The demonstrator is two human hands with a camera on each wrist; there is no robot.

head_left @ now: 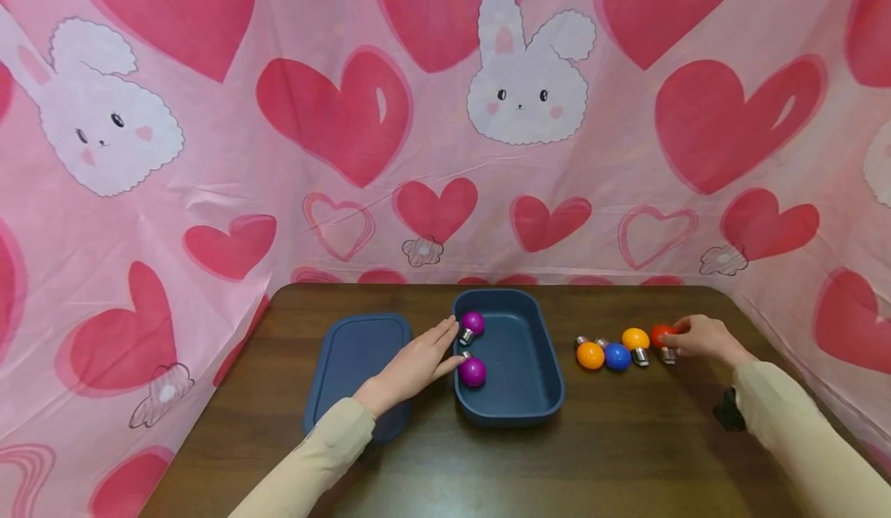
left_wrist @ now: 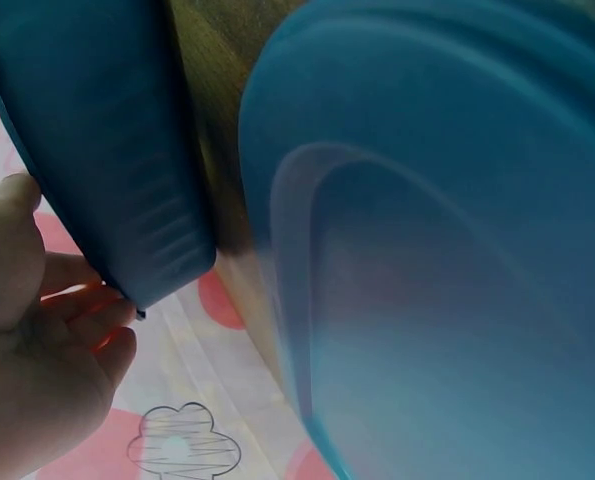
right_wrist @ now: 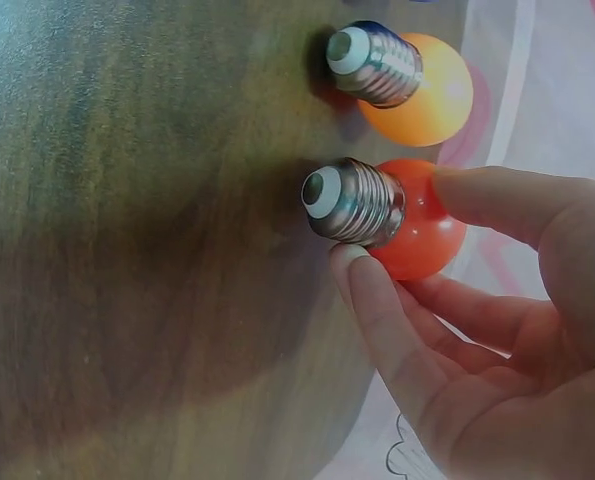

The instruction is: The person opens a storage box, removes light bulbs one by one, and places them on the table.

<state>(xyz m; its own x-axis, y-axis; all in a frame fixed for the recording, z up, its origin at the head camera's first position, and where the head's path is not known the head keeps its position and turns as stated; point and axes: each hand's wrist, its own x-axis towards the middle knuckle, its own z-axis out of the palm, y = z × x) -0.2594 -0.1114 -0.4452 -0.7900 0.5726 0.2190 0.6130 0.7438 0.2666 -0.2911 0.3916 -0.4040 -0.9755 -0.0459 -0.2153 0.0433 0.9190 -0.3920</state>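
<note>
Head view: right hand (head_left: 710,340) at the far end of the bulb group, on the right side of the brown table (head_left: 599,456). Right wrist view confirms the grip: thumb and fingertips closed in to the width of the red bulb (right_wrist: 422,225), pinching it by its round globe, one fingertip close to the threaded metal base. Whether its weight is off the wood, cannot tell. Beside it, in a loose cluster: a yellow bulb (head_left: 635,339), a blue bulb (head_left: 617,357) and an orange bulb (head_left: 590,356). Left hand (head_left: 411,363) has fingers extended, tips against the left rim of the blue container (head_left: 511,356); no bulb in its grasp, apparently just steadying the wall. Inside, along that wall, lie an upper purple bulb (head_left: 472,322) and a lower purple bulb (head_left: 472,372). A flat lid (head_left: 365,356) lies left of the container, partly under the left forearm. Step in hand, as judged: picking up the red bulb for loading. Next move would call for a firm pinch, a lift clear of the yellow neighbour, then a leftward carry over the rim and a gentle release on the bare floor.
</note>
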